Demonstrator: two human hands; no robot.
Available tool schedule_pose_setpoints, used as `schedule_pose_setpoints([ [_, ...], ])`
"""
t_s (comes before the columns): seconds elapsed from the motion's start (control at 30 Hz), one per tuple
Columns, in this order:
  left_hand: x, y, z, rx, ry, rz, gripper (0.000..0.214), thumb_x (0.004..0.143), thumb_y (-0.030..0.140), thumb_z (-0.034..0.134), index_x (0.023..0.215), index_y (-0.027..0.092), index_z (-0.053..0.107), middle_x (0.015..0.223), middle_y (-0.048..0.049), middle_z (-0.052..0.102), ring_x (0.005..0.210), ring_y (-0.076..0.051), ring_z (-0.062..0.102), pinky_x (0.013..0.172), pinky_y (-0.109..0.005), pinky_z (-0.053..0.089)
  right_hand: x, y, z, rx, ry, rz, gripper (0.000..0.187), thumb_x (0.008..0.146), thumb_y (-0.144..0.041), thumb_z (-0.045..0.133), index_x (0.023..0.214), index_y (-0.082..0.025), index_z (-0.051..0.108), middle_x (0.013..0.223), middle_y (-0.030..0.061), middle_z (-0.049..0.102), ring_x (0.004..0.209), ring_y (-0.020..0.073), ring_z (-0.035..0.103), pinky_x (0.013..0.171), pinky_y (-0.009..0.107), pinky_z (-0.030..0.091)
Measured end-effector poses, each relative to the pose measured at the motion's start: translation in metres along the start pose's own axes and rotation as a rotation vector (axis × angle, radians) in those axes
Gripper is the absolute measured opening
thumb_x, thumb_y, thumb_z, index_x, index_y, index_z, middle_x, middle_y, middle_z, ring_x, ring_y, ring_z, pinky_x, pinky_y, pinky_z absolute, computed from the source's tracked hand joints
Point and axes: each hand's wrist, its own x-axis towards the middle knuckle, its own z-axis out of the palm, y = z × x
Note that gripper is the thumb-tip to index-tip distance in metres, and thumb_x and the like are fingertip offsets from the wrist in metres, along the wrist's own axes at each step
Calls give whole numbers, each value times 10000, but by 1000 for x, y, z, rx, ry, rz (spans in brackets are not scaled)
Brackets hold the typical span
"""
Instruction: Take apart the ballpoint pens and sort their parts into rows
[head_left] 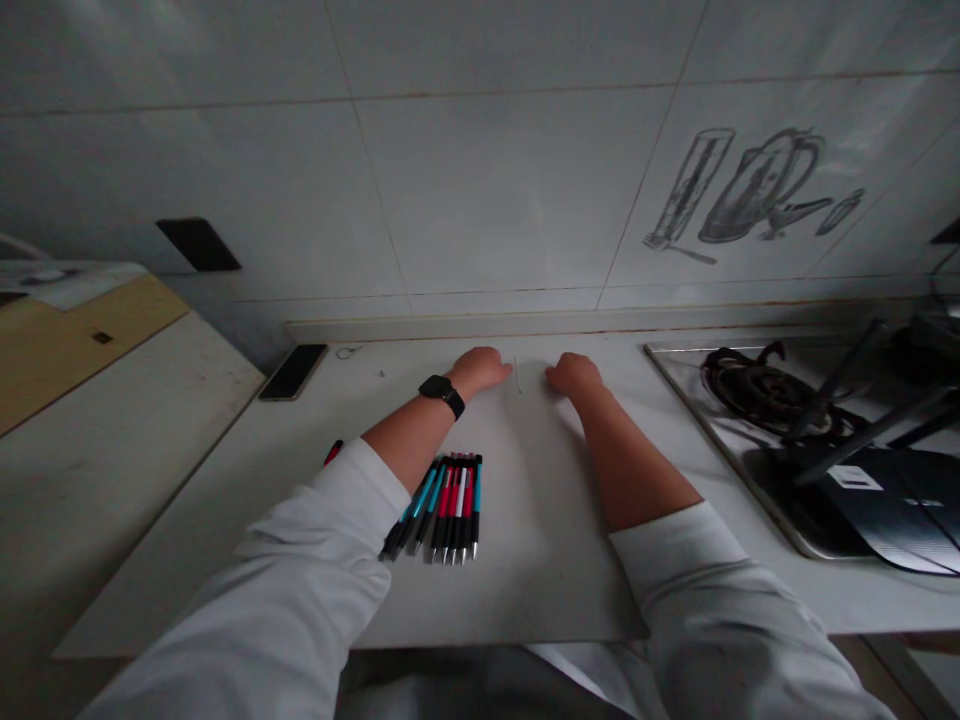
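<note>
Fingers on left hand and right hand, curled, hold unclear, flank a thin white stick lying nearer the left.

- Pens: on the counter
- Single pen: left of the pens
- Stick: behind the pens, rightward, between left hand and right hand
- Phone: behind the pens, far left
- Stove: well right of the pens
- Router: right of the pens, overlapping the stove
- Wall: behind the pens
</note>
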Motion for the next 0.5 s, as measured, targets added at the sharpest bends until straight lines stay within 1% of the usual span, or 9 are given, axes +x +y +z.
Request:
schedule_pose_setpoints([
  [0.07,-13,-29,-12,19,-2,-42,518,971,501,449,1074,116,780,1089,-206,760,1044,-306,714,843,-339,523,4,3,1,-19,-12,-21,408,903,-315,595,1172,-49,750,1196,267,724,1133,323,696,924,345,526],
  [0.13,-28,-60,-23,90,-61,-122,508,963,512,469,1057,123,781,1062,-192,768,1033,-298,716,855,-325,516,8,5,3,-35,-30,-36,411,902,-306,585,1172,-46,753,1205,267,722,1144,326,692,933,347,522],
  [0.17,-35,-74,-26,106,-88,-143,493,945,512,506,1025,114,786,1033,-196,771,1013,-303,720,853,-328,516,10,7,3,-40,-40,-43,410,903,-303,581,1169,-45,756,1208,266,721,1151,327,689,939,348,518],
  [0.23,-49,-94,-29,119,-151,-183,483,911,525,560,923,103,794,910,-195,775,916,-309,732,817,-338,525,13,9,4,-44,-52,-56,406,905,-303,578,1156,-42,761,1208,270,719,1161,330,685,948,353,511],
  [0.27,-55,-100,-28,122,-198,-199,494,905,539,564,884,103,795,849,-188,771,862,-303,734,799,-339,529,15,10,4,-44,-56,-59,404,907,-306,577,1147,-40,763,1207,275,717,1161,333,685,950,356,508],
  [0.3,-60,-103,-27,127,-237,-204,507,905,545,556,876,99,796,826,-187,769,836,-301,734,791,-340,533,16,11,3,-45,-58,-62,407,910,-315,575,1139,-36,764,1207,281,715,1159,336,685,949,361,507],
  [0.37,-65,-103,-20,145,-263,-191,505,909,516,546,942,80,797,891,-208,774,870,-306,735,809,-342,538,18,13,2,-47,-63,-67,429,922,-348,567,1127,-28,764,1204,292,711,1150,345,686,942,371,507],
  [0.43,-65,-96,-13,155,-228,-168,473,908,438,547,1070,60,780,1043,-236,765,987,-314,725,863,-337,534,20,15,0,-28,-59,-63,461,938,-397,550,1116,-30,764,1170,287,722,1133,351,689,929,379,506],
  [0.5,-61,-86,-7,153,-194,-157,454,907,372,542,1155,60,757,1138,-242,746,1074,-309,705,908,-323,524,22,18,-1,32,-30,-48,506,969,-458,500,1088,-45,766,1098,268,743,1111,350,691,920,386,502],
])
